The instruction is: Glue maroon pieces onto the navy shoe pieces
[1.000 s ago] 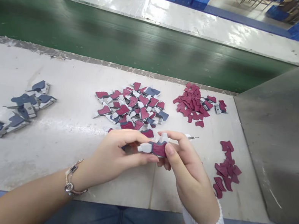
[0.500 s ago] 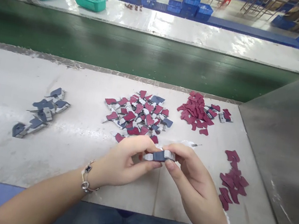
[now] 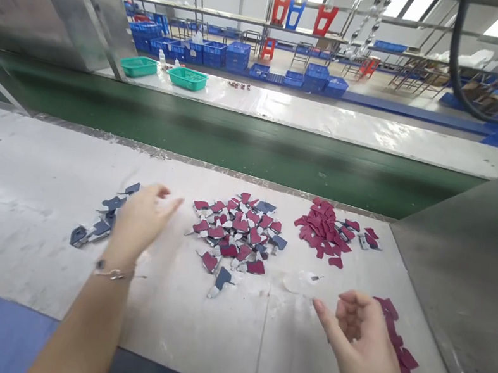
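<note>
My left hand [image 3: 141, 222] reaches out over the white table [image 3: 8, 208], fingers stretched and empty, just right of a small heap of blue-grey pieces [image 3: 95, 225]. My right hand [image 3: 360, 338] hovers palm-up near the table's front. Its index finger is out, the others loosely curled, and nothing shows in it. A row of dark red pieces [image 3: 397, 344] lies just behind that hand. Between the hands sits a mixed pile of red, white and blue-grey pieces [image 3: 236, 229], with one blue-grey piece [image 3: 220, 281] lying alone in front of it. A second red pile [image 3: 322, 232] is farther back right.
A small white disc with a thin pin [image 3: 302, 282] lies near the right hand. A green conveyor belt [image 3: 238, 139] runs behind the table. A grey metal panel [image 3: 477, 285] walls the right side. Two teal baskets [image 3: 187, 78] stand beyond the belt, with blue crates farther back.
The hands, which held one blue-grey and white piece together, have parted and are empty. The left hand swung left to the blue-grey heap. The view tilted up.
</note>
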A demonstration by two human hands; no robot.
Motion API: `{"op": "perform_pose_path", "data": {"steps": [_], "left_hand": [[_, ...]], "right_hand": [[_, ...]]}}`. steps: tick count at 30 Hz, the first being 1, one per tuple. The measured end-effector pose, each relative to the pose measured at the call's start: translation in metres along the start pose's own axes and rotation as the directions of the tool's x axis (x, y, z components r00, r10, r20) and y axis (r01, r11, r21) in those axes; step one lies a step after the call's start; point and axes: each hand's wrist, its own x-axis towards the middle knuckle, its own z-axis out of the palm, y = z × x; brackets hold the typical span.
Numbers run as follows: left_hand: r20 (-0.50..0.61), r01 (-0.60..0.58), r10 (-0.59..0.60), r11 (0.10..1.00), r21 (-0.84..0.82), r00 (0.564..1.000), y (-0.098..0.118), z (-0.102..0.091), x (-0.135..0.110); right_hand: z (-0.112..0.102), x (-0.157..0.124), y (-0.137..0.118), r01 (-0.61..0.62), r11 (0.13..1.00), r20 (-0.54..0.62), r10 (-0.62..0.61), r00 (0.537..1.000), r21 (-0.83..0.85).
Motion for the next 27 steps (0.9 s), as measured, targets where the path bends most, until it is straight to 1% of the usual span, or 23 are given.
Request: {"op": "perform_pose_path", "data": {"steps": [1, 2, 3, 4, 6, 7, 9, 11, 13, 16, 19, 21, 22, 25, 27], "left_hand": [[-0.066, 0.078, -0.074, 0.995, 0.063, 0.995, -0.018, -0.009, -0.002], [-0.106, 0.145, -0.133, 0.983, 0.115, 0.985, -0.037, -0.017, -0.007], [-0.126, 0.196, -0.178, 0.969, 0.15, 0.976, -0.054, -0.022, -0.013], [-0.13, 0.221, -0.201, 0.96, 0.173, 0.971, -0.069, -0.025, -0.02], [-0.129, 0.225, -0.202, 0.955, 0.191, 0.971, -0.092, -0.025, -0.033], [-0.129, 0.205, -0.183, 0.96, 0.188, 0.975, -0.099, -0.022, -0.039], [-0.136, 0.159, -0.138, 0.974, 0.16, 0.981, -0.107, -0.016, -0.049], [-0.137, 0.119, -0.104, 0.987, 0.104, 0.985, -0.108, -0.011, -0.058], [-0.114, 0.077, -0.072, 0.996, 0.039, 0.991, -0.102, -0.005, -0.068], [-0.071, -0.016, 0.014, 0.999, -0.036, 0.997, -0.083, 0.004, -0.083], [-0.021, -0.16, 0.159, 0.985, -0.071, 0.987, -0.059, 0.014, -0.09], [0.03, -0.226, 0.229, 0.972, -0.069, 0.973, -0.047, 0.019, -0.086], [0.058, -0.238, 0.242, 0.969, -0.06, 0.969, -0.044, 0.021, -0.082], [0.14, -0.241, 0.243, 0.97, -0.03, 0.96, -0.042, 0.023, -0.068], [0.146, -0.225, 0.221, 0.974, 0.009, 0.964, -0.046, 0.022, -0.062]], "right_hand": [[0.004, 0.005, 0.007, -0.006, 1.0, -0.023, 0.006, 1.0, -0.025], [0.009, 0.01, 0.014, 0.004, 0.999, -0.017, -0.005, 1.0, -0.042], [0.015, 0.014, 0.018, 0.026, 0.999, 0.015, -0.026, 1.0, -0.044], [0.022, 0.019, 0.022, 0.058, 0.998, 0.062, -0.056, 0.996, -0.029], [0.034, 0.026, 0.025, 0.12, 0.992, 0.156, -0.124, 0.98, 0.036], [0.039, 0.029, 0.025, 0.143, 0.987, 0.188, -0.154, 0.97, 0.071], [0.045, 0.032, 0.023, 0.162, 0.979, 0.223, -0.186, 0.957, 0.121], [0.046, 0.03, 0.021, 0.149, 0.979, 0.235, -0.179, 0.955, 0.141], [0.042, 0.025, 0.018, 0.107, 0.978, 0.261, -0.151, 0.953, 0.177], [0.034, 0.01, 0.008, 0.02, 0.955, 0.295, -0.111, 0.949, 0.295], [0.028, -0.003, -0.003, -0.038, 0.927, 0.276, -0.071, 0.958, 0.373], [0.025, -0.008, -0.007, -0.031, 0.932, 0.269, -0.072, 0.96, 0.36], [0.024, -0.009, -0.008, -0.012, 0.94, 0.271, -0.086, 0.959, 0.342], [0.021, -0.007, -0.005, 0.048, 0.962, 0.303, -0.132, 0.944, 0.27], [0.019, -0.005, 0.0, 0.056, 0.968, 0.332, -0.137, 0.933, 0.243]]}}
